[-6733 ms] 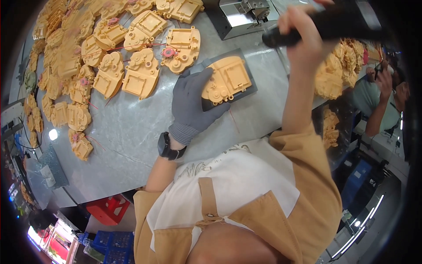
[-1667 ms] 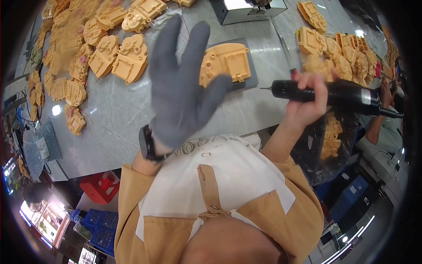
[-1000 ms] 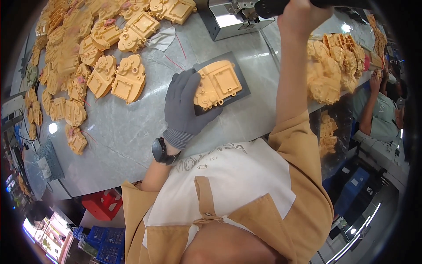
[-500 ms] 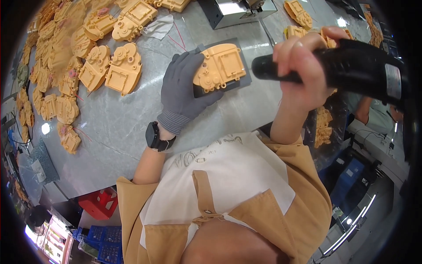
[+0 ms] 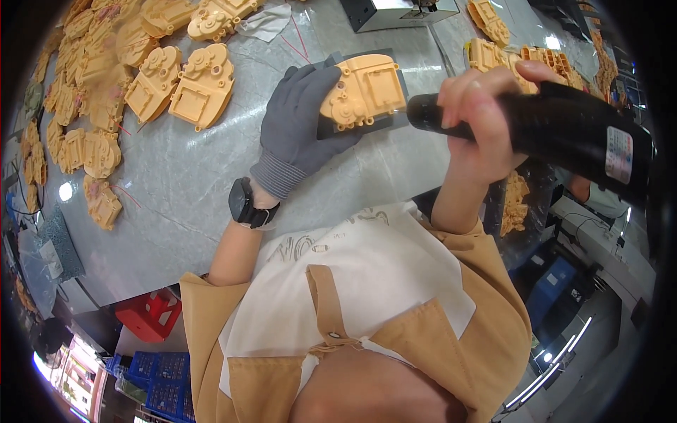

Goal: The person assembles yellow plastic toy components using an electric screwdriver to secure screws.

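Observation:
My left hand [image 5: 296,120], in a grey knit glove, grips the left side of a yellow plastic housing [image 5: 375,86], fingers at its upper left and thumb along the lower edge. The housing sits over a dark flat plate [image 5: 392,118] on the table. My bare right hand [image 5: 486,120] is wrapped round a black handheld tool [image 5: 557,127], whose exact kind I cannot make out. Its rounded end points left, close to the housing's right edge in the picture; whether they touch I cannot tell. Its thicker body, bearing a pale label, reaches out to the right.
The grey table [image 5: 183,225] carries a heap of yellow housings [image 5: 92,63] at the left. Two single housings [image 5: 203,86] lie nearer. A metal box-shaped device [image 5: 402,14] stands at the back, and more yellow parts [image 5: 486,55] are at the right. A red stool [image 5: 149,315] is below.
My view has shifted slightly, so the table things sit higher in the picture. The black tool's rounded end now appears closer to the housing. Both hands keep their hold.

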A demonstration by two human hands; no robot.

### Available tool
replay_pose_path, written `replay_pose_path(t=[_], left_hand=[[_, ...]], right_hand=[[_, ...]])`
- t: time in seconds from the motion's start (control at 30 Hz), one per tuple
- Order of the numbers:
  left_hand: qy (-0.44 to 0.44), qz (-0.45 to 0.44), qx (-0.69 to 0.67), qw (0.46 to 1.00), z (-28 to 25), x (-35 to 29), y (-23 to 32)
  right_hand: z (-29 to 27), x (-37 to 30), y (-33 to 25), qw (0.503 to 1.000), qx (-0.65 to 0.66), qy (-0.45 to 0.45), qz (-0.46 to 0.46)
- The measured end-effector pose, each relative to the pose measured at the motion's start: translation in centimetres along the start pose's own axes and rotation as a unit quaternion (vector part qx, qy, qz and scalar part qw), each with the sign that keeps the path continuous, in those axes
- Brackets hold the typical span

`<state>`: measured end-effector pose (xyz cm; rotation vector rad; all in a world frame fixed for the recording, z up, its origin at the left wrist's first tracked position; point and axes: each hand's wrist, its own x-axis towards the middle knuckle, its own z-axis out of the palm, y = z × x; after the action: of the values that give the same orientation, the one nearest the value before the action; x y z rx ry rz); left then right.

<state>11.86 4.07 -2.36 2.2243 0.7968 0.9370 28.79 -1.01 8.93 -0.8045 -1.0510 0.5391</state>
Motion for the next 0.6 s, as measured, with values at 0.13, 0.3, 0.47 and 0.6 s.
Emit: replay_pose_path(t=[0.13,0.3,0.47,0.6], left_hand=[[-0.001,-0.006,-0.002,1.0,-0.1,-0.1,0.0],[0.002,-0.007,0.007,1.0,-0.1,-0.1,-0.2],[0.002,-0.005,-0.006,1.0,0.3,0.1,-0.4],[0.01,-0.007,0.001,1.0,0.1,-0.1,-0.4]], right_hand=[[-0.3,0.1,0.6,0.999,-0.035,-0.028,0.015],[0.0,0.3,0.3,0.985,-0.141,-0.066,0.068],[-0.2,0.3,0.6,0.993,-0.087,-0.069,0.045],[-0.3,0.0,1.5,0.996,-0.034,-0.067,0.041]])
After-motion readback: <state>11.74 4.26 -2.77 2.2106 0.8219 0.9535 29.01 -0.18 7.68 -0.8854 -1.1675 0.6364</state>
